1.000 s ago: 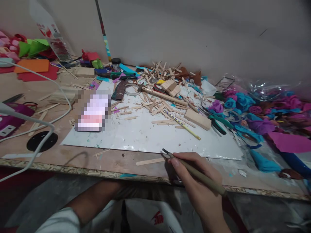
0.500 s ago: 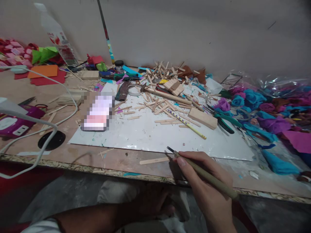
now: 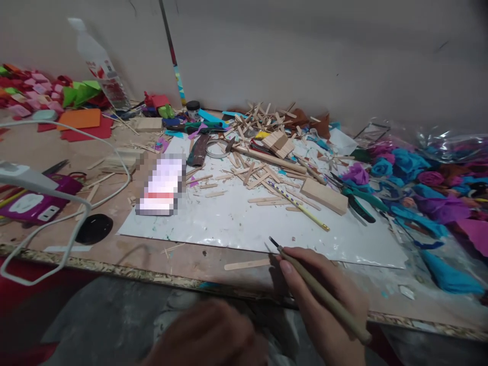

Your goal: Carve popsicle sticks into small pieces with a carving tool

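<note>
My right hand (image 3: 324,300) is closed around a slim olive-handled craft knife (image 3: 305,277), held like a pen at the near edge of the wooden table (image 3: 125,249). Its dark tip hangs just above the front edge of a white work sheet (image 3: 244,218), beside a single popsicle stick (image 3: 247,264) lying on the bare wood. My left hand (image 3: 208,335) is low in front of the table edge, blurred by motion, and its fingers cannot be made out.
A heap of popsicle sticks (image 3: 259,127), a wood block (image 3: 324,195), a yellow pencil (image 3: 301,206) and green pliers (image 3: 356,201) lie on the sheet. A phone (image 3: 162,185) rests at its left. Crepe flowers (image 3: 407,173) crowd the right; white cables (image 3: 76,213) and a purple power strip (image 3: 34,203) sit left.
My left arm has drawn back from under the table edge toward me, and the hand now shows blurred at the bottom. The right hand with the knife has barely shifted; the view has tipped slightly.
</note>
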A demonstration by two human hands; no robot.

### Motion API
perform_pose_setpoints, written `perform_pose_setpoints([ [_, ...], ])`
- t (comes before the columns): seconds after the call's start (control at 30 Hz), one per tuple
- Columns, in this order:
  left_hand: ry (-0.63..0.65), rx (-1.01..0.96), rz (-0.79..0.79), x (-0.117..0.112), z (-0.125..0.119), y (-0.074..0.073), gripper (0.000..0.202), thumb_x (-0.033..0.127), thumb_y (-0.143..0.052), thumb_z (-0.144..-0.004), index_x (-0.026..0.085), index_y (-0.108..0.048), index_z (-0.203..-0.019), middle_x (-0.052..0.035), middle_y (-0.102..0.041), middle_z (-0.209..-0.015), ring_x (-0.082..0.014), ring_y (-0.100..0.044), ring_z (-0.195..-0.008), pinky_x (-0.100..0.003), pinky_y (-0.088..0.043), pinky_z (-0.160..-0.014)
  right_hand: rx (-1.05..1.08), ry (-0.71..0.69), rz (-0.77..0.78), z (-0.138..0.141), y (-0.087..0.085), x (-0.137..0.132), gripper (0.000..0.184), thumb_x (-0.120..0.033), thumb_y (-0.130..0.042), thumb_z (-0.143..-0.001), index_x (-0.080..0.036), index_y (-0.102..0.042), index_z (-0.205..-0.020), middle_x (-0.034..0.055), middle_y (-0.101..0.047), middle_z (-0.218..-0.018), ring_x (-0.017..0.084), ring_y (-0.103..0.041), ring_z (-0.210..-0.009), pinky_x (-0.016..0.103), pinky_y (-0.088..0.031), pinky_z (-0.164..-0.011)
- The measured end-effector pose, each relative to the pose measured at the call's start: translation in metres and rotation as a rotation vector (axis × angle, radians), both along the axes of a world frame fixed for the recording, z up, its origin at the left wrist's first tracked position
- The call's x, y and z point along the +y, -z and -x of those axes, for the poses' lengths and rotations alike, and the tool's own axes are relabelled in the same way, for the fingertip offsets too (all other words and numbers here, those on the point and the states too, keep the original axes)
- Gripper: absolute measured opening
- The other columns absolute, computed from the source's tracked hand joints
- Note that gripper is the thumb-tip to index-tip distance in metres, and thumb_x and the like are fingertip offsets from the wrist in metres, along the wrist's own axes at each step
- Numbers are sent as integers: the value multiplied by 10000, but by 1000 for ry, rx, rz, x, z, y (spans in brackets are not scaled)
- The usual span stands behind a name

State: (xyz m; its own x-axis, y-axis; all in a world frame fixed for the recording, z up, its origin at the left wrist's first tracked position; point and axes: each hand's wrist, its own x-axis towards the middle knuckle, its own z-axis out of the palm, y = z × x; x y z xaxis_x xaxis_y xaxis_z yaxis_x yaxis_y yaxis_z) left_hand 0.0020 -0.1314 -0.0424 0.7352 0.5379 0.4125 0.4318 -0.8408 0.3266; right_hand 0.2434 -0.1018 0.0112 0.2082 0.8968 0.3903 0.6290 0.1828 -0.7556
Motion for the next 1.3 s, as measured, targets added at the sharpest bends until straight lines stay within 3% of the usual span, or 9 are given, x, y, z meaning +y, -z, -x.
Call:
perform_pose_setpoints([
  [0.1, -238, -186, -109, 26, 14, -37, 172, 128, -641, -1164, 152, -754, -1291, -58, -817, -1132, -192, -750, -1057, -317, -647, -1012, 44, -70, 13, -1, -1, 3, 77, -330, -847, -1011, -314, -885, -1075, 32, -913, -1000, 225, -880, -854, 280, -719, -795],
  [0.2, -135, -32, -200, 48, 9, -49, 269, 277, -546, -1239, 119, -762, -1210, -74, -816, -1147, -215, -733, -1046, -361, -639, -990, 81, -156, 30, -5, -3, 5, 87, -312, -845, -1012, -341, -896, -1076, 18, -898, -1022, 206, -870, -897, 241, -700, -780],
  [0.37, -69, 24, -250, 57, 4, -32, 301, 251, -537, -1232, 112, -780, -1124, -87, -804, -1103, -244, -708, -1017, -412, -626, -946, 92, -215, 63, -8, -8, 7, 128, -288, -845, -1008, -377, -936, -1016, 7, -901, -1048, 186, -872, -910, 209, -675, -782],
  [0.53, -65, 6, -267, 54, 8, -22, 272, 266, -584, -1217, 131, -795, -1112, -94, -806, -1152, -261, -708, -1090, -430, -616, -1006, 119, -174, 49, 1, -16, 10, 123, -345, -829, -992, -319, -892, -889, 6, -845, -808, 198, -809, -716, 251, -665, -659],
  [0.7, -83, -29, -291, 53, 5, -20, 254, 226, -591, -1207, 73, -794, -1224, -110, -811, -1251, -270, -711, -1181, -426, -580, -1111, 105, -133, 101, 5, -13, 12, 117, -407, -866, -981, -304, -892, -933, 23, -879, -885, 227, -845, -805, 285, -703, -763],
  [1.03, -118, -51, -274, 53, 3, -26, 318, 131, -493, -1218, 104, -792, -1113, -94, -826, -1171, -246, -743, -1109, -392, -577, -1060, 120, -190, 271, -10, -4, 17, 221, -494, -830, -1038, -286, -891, -1080, 52, -913, -975, 249, -889, -848, 302, -704, -775],
  [1.3, -124, -27, -256, 49, 1, -23, 321, 160, -467, -1217, 103, -773, -1140, -82, -823, -1146, -250, -755, -1022, -412, -615, -913, 44, -204, 117, -4, -8, 18, 88, -385, -854, -1003, -317, -891, -962, 4, -898, -927, 203, -876, -825, 240, -695, -777],
])
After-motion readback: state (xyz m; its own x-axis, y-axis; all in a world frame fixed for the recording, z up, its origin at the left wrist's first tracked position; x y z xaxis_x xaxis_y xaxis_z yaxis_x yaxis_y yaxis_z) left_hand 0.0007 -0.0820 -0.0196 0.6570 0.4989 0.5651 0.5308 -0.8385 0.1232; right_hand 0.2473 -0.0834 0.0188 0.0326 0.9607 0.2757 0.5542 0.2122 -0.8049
